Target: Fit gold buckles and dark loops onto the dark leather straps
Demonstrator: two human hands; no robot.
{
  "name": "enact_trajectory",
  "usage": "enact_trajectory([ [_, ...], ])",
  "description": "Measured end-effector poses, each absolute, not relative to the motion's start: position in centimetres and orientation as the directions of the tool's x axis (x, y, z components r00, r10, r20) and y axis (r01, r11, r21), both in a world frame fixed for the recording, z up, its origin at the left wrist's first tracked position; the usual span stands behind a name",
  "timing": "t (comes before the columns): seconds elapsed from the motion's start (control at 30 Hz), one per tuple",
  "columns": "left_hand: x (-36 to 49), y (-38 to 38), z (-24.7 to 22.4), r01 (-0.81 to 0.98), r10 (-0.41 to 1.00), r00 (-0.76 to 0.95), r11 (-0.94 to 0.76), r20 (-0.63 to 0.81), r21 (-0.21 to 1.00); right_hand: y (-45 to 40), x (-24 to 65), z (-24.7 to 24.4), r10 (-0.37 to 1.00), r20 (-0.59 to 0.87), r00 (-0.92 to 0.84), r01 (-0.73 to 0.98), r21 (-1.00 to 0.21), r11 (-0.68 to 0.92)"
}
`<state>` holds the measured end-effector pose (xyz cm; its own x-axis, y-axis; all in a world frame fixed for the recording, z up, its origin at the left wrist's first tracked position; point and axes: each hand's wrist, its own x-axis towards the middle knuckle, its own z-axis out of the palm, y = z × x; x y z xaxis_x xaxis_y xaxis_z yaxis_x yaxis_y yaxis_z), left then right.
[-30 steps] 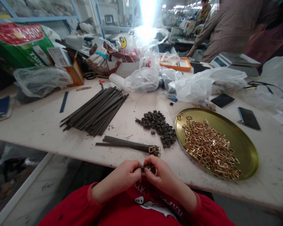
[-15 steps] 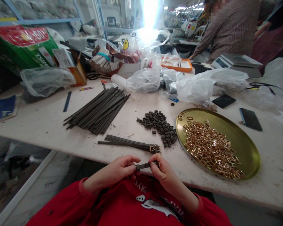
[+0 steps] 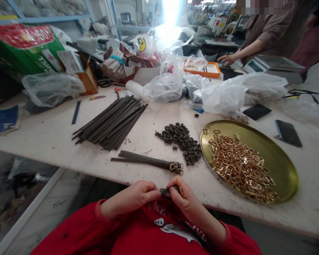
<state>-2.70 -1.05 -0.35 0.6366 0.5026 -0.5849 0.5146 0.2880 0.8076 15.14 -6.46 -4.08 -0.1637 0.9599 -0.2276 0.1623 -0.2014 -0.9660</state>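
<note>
Just in front of the table edge, my left hand (image 3: 141, 195) and my right hand (image 3: 184, 197) nearly meet over a dark narrow strap (image 3: 164, 192). My right fingers pinch its buckle end, where a bit of gold metal shows. Left thumb and fingers close on the strap beside a small dark keeper loop; the fingers partly cover it. Several buckled straps (image 3: 146, 160) lie on the table just beyond my hands. Behind them is a heap of dark keeper loops (image 3: 180, 140). A brass-coloured round tray (image 3: 287, 177) at the right holds many gold buckles (image 3: 241, 166).
A pile of dark strips (image 3: 108, 122) lies left of centre on the table (image 3: 55, 148). Plastic bags (image 3: 164, 85), an orange box (image 3: 215, 72) and a scale (image 3: 273, 63) line the back. A phone (image 3: 288, 132) lies at right. A co-worker's hand (image 3: 228, 59) reaches in behind.
My left hand has moved right, closer to my right hand, and the keeper loop has moved along the strap toward the buckle end. The co-worker's arm has shifted right.
</note>
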Motion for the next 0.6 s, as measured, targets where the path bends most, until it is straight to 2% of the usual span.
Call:
enact_trajectory([
  [0.17,-2.48,-1.21,0.10,0.589,0.581,0.620,0.099,-0.527,0.802,-6.61,14.92,-4.07,0.966,-0.176,-0.189,0.277,-0.953,-0.119],
  [0.33,-2.38,-1.25,0.06,0.568,0.586,0.611,0.145,-0.533,0.810,-6.77,15.18,-3.90,0.975,-0.129,-0.183,0.424,-0.905,-0.040],
  [0.43,-2.40,-1.25,-0.15,0.548,0.583,0.628,0.141,-0.516,0.825,-6.87,15.16,-3.82,0.968,-0.121,-0.221,0.417,-0.909,-0.018],
  [0.6,-2.10,-1.45,-0.58,0.556,0.581,0.670,0.020,-0.462,0.831,-7.33,14.98,-3.78,0.962,-0.104,-0.254,0.403,-0.915,0.007],
])
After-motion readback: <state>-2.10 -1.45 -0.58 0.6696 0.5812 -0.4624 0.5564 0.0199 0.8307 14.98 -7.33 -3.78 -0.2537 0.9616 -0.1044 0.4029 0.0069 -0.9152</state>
